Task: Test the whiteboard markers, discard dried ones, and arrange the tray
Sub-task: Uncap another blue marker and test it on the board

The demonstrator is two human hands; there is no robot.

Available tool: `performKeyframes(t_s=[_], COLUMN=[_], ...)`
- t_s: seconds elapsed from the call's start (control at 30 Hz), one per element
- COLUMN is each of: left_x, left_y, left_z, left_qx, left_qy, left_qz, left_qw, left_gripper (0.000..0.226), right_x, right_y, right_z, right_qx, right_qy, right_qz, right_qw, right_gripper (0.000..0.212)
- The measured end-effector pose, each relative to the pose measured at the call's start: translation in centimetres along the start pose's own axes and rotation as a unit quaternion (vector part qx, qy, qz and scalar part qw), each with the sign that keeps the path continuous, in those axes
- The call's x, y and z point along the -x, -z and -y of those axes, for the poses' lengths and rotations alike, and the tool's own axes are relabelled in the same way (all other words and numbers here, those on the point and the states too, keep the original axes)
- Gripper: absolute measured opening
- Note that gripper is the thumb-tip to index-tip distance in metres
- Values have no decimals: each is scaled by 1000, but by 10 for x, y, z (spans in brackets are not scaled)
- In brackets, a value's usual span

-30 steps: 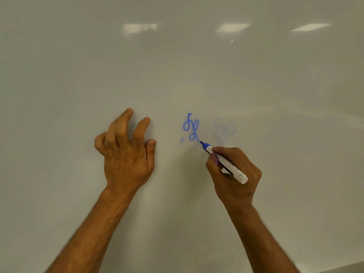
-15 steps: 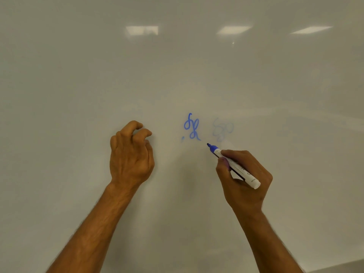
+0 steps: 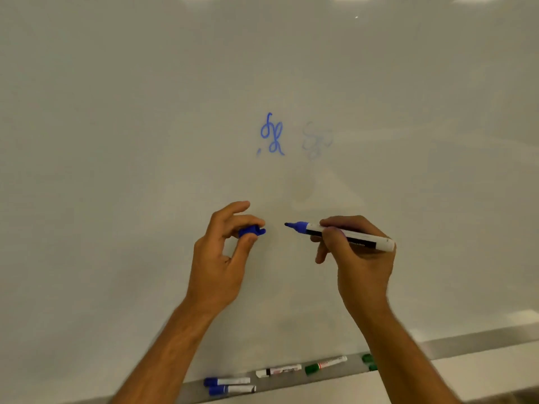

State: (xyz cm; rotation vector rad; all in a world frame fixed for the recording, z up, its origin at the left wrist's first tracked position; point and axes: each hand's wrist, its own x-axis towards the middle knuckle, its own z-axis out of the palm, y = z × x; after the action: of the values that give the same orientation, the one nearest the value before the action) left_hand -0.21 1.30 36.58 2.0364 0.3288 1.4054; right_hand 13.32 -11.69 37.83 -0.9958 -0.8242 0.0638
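Before whiteboard (image 3: pixel 116 141): right hand (image 3: pixel 357 258) grips blue marker (image 3: pixel 347 235), tip exposed; left hand (image 3: pixel 224 258) pinches cap (image 3: pixel 252 230). Recommend aligning cap squarely with tip, pressing until seated.

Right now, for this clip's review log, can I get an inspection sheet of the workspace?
Surface: whiteboard, a bold blue scribble beside a faint one.
Job's things: uncapped blue marker, tip off the board; blue cap; on the tray, two blue markers, a black-capped marker, a green marker, another green piece partly hidden by the right arm.
Clutter: nothing seen.
Grips: left hand pinches the cap; right hand holds the marker.
Cables: nothing seen.
Surroundings: ceiling lights reflected in the board; pale strip below the tray.
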Motion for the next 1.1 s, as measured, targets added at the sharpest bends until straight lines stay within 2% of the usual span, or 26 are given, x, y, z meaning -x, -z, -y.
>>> performKeyframes(t_s=[0.07, 0.2, 0.47, 0.53, 0.67, 0.8, 1.0, 1.1], left_x=[14, 33, 47, 49, 55, 63, 81, 92], left_y=[-5, -10, -10, -10, -6, 5, 19, 29], left_z=[-4, -9, -8, -8, -2, 4, 22, 34], left_qx=[37, 64, 54, 56, 100, 137, 113, 92], left_qy=[35, 81, 104, 114, 164, 216, 253, 259], left_qz=[18, 49, 107, 110, 86, 75, 73, 117], left_qw=[999, 993, 987, 986, 978, 964, 958, 954], left_gripper=[44, 51, 53, 52, 41, 41, 37, 41], right_x=[11, 28, 46, 50, 58, 69, 86, 94], right_y=[2, 7, 8, 6, 1, -3, -14, -18], right_z=[-4, -14, -26, -28, -37, -50, -73, -86], right_qx=[-1, 4, -15, -24, -41, -54, -51, -54], right_qy=[-26, -69, -106, -121, -150, -175, -221, -249], right_qz=[15, 37, 43, 44, 50, 70, 100, 126], right_qw=[1000, 997, 993, 991, 987, 981, 969, 959], right_gripper=[24, 7, 21, 26, 13, 12, 17, 13])
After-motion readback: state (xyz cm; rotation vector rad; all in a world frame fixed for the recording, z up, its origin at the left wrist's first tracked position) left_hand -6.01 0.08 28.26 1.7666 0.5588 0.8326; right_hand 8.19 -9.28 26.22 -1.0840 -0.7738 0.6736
